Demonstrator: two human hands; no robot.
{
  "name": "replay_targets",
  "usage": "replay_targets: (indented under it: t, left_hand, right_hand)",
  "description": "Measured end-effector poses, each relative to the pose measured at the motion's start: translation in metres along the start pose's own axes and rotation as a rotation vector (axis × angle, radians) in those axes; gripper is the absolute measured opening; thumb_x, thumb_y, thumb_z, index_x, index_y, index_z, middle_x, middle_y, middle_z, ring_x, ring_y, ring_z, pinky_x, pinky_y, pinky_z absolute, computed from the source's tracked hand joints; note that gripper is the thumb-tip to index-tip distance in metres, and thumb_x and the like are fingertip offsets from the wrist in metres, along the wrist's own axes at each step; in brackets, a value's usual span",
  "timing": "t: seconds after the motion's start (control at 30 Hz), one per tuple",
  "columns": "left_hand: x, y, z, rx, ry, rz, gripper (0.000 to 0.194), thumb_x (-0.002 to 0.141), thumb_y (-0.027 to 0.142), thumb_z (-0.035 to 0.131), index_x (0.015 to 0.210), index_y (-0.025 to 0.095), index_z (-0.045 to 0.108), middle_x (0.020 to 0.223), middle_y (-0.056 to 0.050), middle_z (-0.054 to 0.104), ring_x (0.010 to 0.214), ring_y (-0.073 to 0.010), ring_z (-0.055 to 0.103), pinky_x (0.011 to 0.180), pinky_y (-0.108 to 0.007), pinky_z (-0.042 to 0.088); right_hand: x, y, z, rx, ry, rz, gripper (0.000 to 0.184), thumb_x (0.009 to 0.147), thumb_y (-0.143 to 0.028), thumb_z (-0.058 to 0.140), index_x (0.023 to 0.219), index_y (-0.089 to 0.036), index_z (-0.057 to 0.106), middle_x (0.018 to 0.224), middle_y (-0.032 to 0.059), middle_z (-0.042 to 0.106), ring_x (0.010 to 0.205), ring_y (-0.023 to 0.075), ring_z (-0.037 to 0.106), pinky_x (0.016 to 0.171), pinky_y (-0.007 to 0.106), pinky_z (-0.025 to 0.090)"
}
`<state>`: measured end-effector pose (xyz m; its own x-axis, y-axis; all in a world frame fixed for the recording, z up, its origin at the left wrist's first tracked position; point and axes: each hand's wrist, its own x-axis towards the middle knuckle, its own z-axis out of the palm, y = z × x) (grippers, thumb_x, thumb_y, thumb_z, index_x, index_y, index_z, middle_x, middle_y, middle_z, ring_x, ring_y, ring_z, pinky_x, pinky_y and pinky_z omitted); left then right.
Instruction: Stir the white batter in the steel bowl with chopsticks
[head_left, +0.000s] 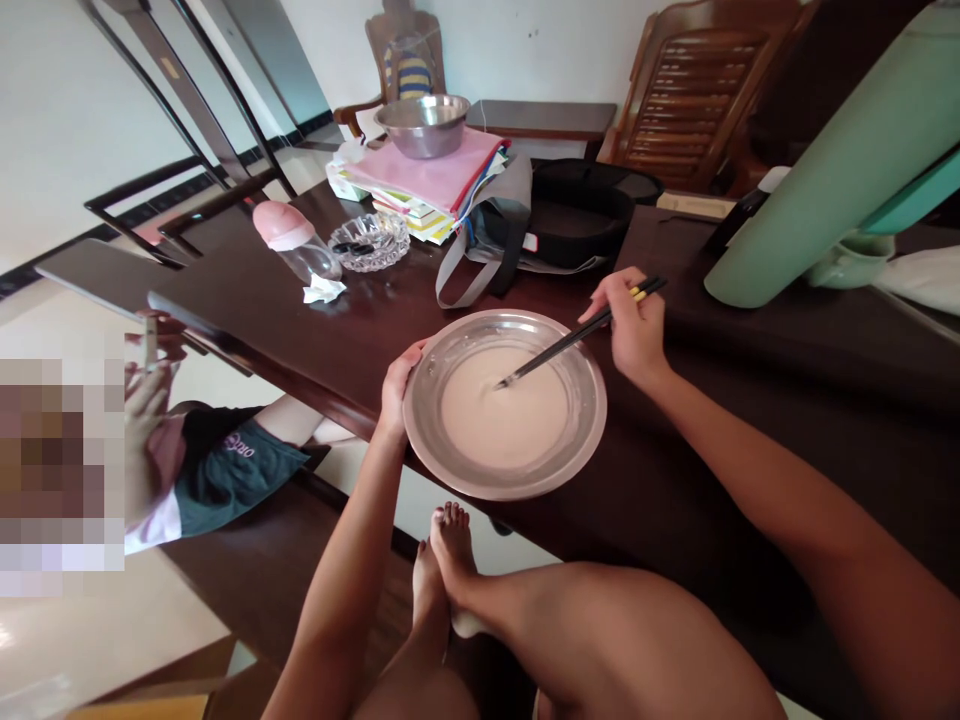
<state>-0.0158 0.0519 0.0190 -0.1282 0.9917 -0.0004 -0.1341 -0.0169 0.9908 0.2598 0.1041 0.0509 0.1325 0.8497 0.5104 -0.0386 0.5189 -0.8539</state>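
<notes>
A wide steel bowl sits at the front edge of the dark table, with a pale, smooth batter-like liquid in it. My left hand grips the bowl's left rim, its fingers partly hidden behind the rim. In my right hand is a pair of black chopsticks with yellow bands near the top. They slant down to the left, and their tips dip into the liquid near the bowl's middle, where its surface is rippled.
Behind the bowl stand a grey and black bag, a glass ashtray, a pink-capped bottle and a crumpled tissue. Another steel bowl rests on stacked folders. A green cylinder leans at right. Another person sits at left.
</notes>
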Motion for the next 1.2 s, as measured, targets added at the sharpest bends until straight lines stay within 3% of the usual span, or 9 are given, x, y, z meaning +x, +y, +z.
replay_targets:
  t: [0.07,0.23,0.4,0.53,0.7,0.87,1.03,1.2]
  left_hand:
    - [0.0001,0.0,0.0003,-0.002,-0.002,0.007,0.034,0.081,0.039,0.049,0.099,0.02,0.069,0.101,-0.004,0.072,0.098,-0.0244,0.064,0.09,-0.035,0.047]
    - [0.0022,-0.0018,-0.0013,0.05,0.012,0.022,0.038,0.079,0.04,0.048,0.102,0.018,0.069,0.102,-0.005,0.072,0.1,-0.0255,0.063,0.088,-0.035,0.048]
    - [0.0032,-0.0035,-0.0024,0.046,0.008,0.015,0.038,0.08,0.039,0.047,0.102,0.018,0.069,0.104,-0.005,0.072,0.1,-0.0252,0.063,0.086,-0.035,0.049]
    - [0.0028,-0.0035,-0.002,0.031,0.011,0.02,0.036,0.08,0.039,0.049,0.101,0.018,0.07,0.102,-0.005,0.072,0.098,-0.0247,0.064,0.085,-0.034,0.048]
    - [0.0022,-0.0034,-0.0014,0.026,0.003,0.015,0.037,0.08,0.039,0.048,0.103,0.018,0.069,0.103,-0.005,0.072,0.096,-0.0243,0.064,0.083,-0.033,0.049]
    - [0.0032,-0.0046,-0.0028,0.035,-0.007,0.03,0.037,0.081,0.039,0.047,0.102,0.019,0.069,0.101,-0.005,0.072,0.096,-0.0241,0.065,0.084,-0.034,0.048]
    - [0.0035,-0.0046,-0.0026,0.026,-0.009,0.029,0.035,0.082,0.039,0.047,0.102,0.019,0.069,0.103,-0.005,0.072,0.097,-0.0239,0.064,0.085,-0.034,0.048]
    - [0.0025,-0.0033,-0.001,0.002,-0.003,0.018,0.035,0.081,0.039,0.048,0.101,0.018,0.069,0.102,-0.005,0.072,0.098,-0.0239,0.064,0.084,-0.033,0.049]
  right_hand:
    - [0.0003,0.0007,-0.0007,0.011,0.031,0.01,0.037,0.085,-0.051,0.056,0.063,-0.021,0.052,0.05,-0.006,0.052,0.042,0.0072,0.051,0.042,0.022,0.038]
    - [-0.0029,-0.0005,0.0016,-0.024,-0.146,0.02,0.035,0.087,-0.053,0.052,0.073,-0.021,0.059,0.052,-0.0044,0.058,0.047,0.0089,0.056,0.048,0.023,0.044]
    - [0.001,0.0025,-0.0013,0.008,0.015,-0.017,0.041,0.083,-0.056,0.055,0.063,-0.021,0.05,0.049,-0.0061,0.05,0.041,0.0066,0.05,0.041,0.021,0.037]
    - [-0.0004,0.0033,-0.0002,0.0,-0.138,0.036,0.039,0.084,-0.057,0.053,0.068,-0.021,0.056,0.049,-0.0055,0.052,0.044,0.008,0.054,0.044,0.022,0.042]
    - [0.0029,0.0027,-0.0023,0.0,0.023,-0.045,0.04,0.084,-0.055,0.054,0.064,-0.021,0.051,0.051,-0.0058,0.05,0.042,0.0065,0.052,0.041,0.022,0.038]
    - [0.0014,0.0023,-0.001,-0.03,-0.134,0.013,0.039,0.086,-0.055,0.051,0.069,-0.021,0.056,0.049,-0.0051,0.052,0.044,0.0081,0.053,0.045,0.023,0.041]
    - [0.0022,0.0032,-0.0018,-0.003,0.028,-0.026,0.038,0.085,-0.054,0.054,0.066,-0.021,0.051,0.049,-0.006,0.049,0.041,0.0066,0.05,0.041,0.022,0.035]
    - [-0.0014,0.0026,0.0011,-0.014,-0.142,0.031,0.036,0.086,-0.054,0.052,0.072,-0.021,0.056,0.049,-0.0056,0.053,0.044,0.0075,0.052,0.046,0.022,0.04]
